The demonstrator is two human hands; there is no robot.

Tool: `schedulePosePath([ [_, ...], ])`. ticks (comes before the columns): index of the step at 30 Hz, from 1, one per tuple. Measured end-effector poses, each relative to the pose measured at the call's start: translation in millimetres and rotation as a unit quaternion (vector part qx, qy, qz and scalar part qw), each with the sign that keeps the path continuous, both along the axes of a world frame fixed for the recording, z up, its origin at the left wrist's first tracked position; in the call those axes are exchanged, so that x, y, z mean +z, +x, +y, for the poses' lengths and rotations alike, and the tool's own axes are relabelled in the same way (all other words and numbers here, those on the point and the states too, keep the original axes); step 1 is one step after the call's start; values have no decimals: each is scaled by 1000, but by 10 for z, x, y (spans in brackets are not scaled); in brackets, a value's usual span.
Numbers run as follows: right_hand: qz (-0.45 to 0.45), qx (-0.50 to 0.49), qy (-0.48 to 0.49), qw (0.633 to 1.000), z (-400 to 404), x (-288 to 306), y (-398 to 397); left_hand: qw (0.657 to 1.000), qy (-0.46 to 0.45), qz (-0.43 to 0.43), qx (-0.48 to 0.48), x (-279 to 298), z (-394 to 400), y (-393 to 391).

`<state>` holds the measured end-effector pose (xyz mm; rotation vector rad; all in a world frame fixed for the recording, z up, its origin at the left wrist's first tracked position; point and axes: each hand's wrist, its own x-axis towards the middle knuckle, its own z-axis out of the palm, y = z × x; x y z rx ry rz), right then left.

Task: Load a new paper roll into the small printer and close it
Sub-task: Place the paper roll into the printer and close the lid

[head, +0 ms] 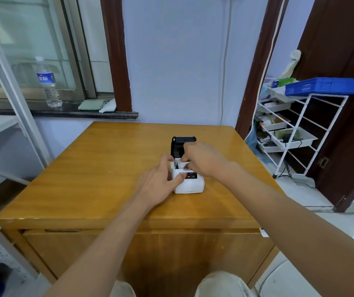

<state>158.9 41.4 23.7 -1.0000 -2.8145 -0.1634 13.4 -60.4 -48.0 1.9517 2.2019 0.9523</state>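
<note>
On the wooden tabletop (112, 159), near its middle, sits the small white printer (190, 185) with its black lid (181, 144) swung up and back. The left hand (161, 181) braces the printer's left side, fingers curled against the housing and thumb pressed on the front panel. The right hand (201, 158) reaches over the open bay, fingertips pinched on what looks like the white paper roll (182, 163) or its loose end; the hand hides most of it, so whether the roll is fully seated cannot be told.

A likely fault is the lid closing on a crooked roll or with no paper tail drawn out past the slot, causing a jam. Pushing down hard could also slide the light printer across the glossy wood.

Print on the printer's panel is too small to read, and the water bottle (48, 82) on the windowsill carries a blue label with unreadable characters.
</note>
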Motion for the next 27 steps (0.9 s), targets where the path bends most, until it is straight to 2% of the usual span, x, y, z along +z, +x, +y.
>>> schedulePosePath([
  [5, 9, -12, 1, 1000, -77, -5, 39, 999, 12, 30, 7, -4, -24, 13],
  [13, 101, -33, -5, 994, -212, -49, 223, 998, 22, 55, 15, 9, -42, 26],
  [19, 85, -2, -10, 996, -368, -169, 343, 999, 22, 46, 19, 4, -38, 18],
  [27, 96, 8, 66, 993, -611, -313, 461, 998, 24, 52, 12, 10, -81, 39],
])
